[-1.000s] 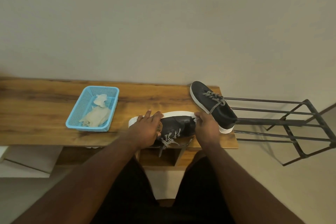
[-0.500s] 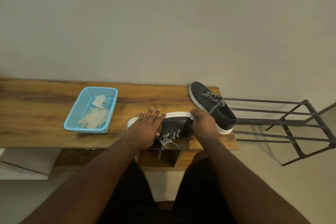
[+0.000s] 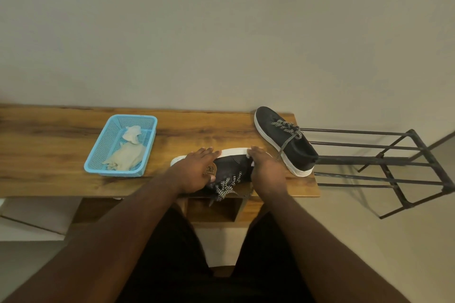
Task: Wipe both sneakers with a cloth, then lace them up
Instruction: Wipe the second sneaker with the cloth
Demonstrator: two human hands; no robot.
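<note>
A black sneaker with a white sole (image 3: 232,167) lies on its side at the front edge of the wooden table (image 3: 49,145), its striped laces hanging over the edge. My left hand (image 3: 197,172) rests flat on its heel end, fingers spread. My right hand (image 3: 266,170) grips its toe end. The second black sneaker (image 3: 285,140) stands upright at the table's right end, laced and tied. Two pale cloths (image 3: 128,152) lie in a blue basket (image 3: 98,155) to the left.
A dark metal rack (image 3: 384,162) stands right of the table, close to the second sneaker. A plain wall runs behind the table. A wooden shelf sits under the table near my knees.
My left hand's fingers have straightened and spread flatter over the sneaker's heel end. The view has shifted slightly. The sneaker and right hand have barely moved.
</note>
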